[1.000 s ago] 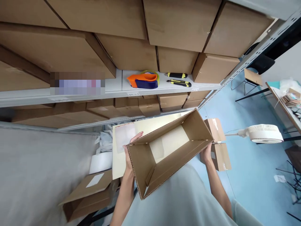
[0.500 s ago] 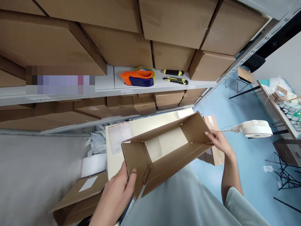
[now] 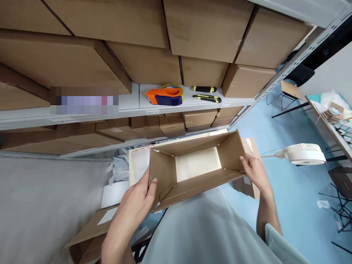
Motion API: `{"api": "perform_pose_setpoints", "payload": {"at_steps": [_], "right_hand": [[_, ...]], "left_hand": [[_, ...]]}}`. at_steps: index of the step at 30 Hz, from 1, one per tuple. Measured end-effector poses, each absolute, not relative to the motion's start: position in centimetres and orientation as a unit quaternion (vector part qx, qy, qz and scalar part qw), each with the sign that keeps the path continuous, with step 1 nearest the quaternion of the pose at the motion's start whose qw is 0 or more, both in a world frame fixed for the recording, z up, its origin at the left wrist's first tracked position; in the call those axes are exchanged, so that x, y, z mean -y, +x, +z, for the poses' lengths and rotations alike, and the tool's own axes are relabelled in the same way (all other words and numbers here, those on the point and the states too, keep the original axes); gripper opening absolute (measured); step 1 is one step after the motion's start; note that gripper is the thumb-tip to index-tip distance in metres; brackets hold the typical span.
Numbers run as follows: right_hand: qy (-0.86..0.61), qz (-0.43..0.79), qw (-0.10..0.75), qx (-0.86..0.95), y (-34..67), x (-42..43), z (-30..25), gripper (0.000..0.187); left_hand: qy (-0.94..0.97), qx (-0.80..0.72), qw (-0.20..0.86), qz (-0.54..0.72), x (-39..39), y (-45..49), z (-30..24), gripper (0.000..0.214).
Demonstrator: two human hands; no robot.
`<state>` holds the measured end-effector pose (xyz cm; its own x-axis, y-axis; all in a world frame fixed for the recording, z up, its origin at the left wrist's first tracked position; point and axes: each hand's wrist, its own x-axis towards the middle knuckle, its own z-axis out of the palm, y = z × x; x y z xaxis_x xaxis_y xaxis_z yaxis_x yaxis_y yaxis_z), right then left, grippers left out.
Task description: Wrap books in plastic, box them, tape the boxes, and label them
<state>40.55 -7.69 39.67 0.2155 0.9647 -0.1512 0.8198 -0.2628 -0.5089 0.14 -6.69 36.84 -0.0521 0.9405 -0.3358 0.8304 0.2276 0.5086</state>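
Note:
Between my hands is a brown cardboard box (image 3: 198,186), its long rectangular walls standing up and no bottom panel visible. Through it shows the cream tabletop (image 3: 198,163). My left hand (image 3: 140,194) grips the box's left end wall, thumb inside and fingers outside. At the opposite end, my right hand (image 3: 254,170) pinches the right wall near its front corner, with the thumb on the inner face. Most fingers of both hands are hidden behind the cardboard.
On the shelf (image 3: 129,104) ahead lie an orange and blue tape dispenser (image 3: 165,96) and two yellow-black utility knives (image 3: 205,89). Closed cartons (image 3: 203,29) fill the racks. A white fan (image 3: 305,154) stands at the right. An open carton (image 3: 90,234) is at lower left.
The box has been squared up and levelled, its left end rising as the gap at the near left corner closed. Both hands keep their hold.

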Motion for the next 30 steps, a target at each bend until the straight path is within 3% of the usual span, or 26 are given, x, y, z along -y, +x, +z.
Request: {"api": "perform_pose_setpoints", "payload": {"at_steps": [9,16,24,30], "right_hand": [[-0.77,0.202,0.219,0.564,41.2,7.6,40.0,0.052],[-0.759,0.174,0.237,0.581,40.7,6.8,39.4,0.054],[-0.737,0.15,0.235,0.616,41.1,5.2,39.0,0.056],[-0.732,0.201,0.3,0.578,41.9,5.8,38.1,0.049]], "left_hand": [[0.634,-0.742,0.189,0.106,8.9,1.7,37.5,0.086],[0.686,-0.698,0.176,0.108,9.9,3.1,37.8,0.053],[0.72,-0.647,0.226,0.109,9.1,3.7,35.5,0.059],[0.739,-0.603,0.285,0.092,7.2,2.8,34.2,0.063]]}}
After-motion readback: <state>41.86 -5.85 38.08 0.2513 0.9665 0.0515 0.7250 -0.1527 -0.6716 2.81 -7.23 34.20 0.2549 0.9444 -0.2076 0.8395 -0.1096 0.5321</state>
